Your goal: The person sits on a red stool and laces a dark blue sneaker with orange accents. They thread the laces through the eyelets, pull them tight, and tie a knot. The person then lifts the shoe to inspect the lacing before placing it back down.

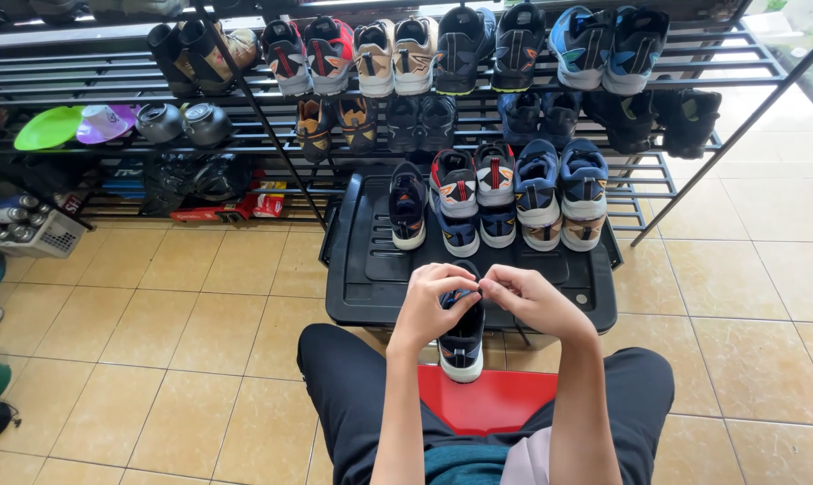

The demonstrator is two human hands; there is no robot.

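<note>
A dark navy sneaker (462, 346) with a white sole and orange accents stands toe toward me on the near edge of a black plastic lid (371, 287). My left hand (429, 304) wraps over its upper from the left. My right hand (523, 298) pinches at the laces near the tongue, fingertips meeting those of the left hand. Farther back on the lid stand a single navy sneaker (407, 208) and several more pairs in grey, red, blue and tan (514, 193).
A black metal shoe rack (658, 175) behind the lid holds several rows of sneakers and boots. A red stool (487, 400) sits between my knees. Green and purple hats (74, 126), helmets and a white basket of cans (25, 229) lie at the left over tan floor tiles.
</note>
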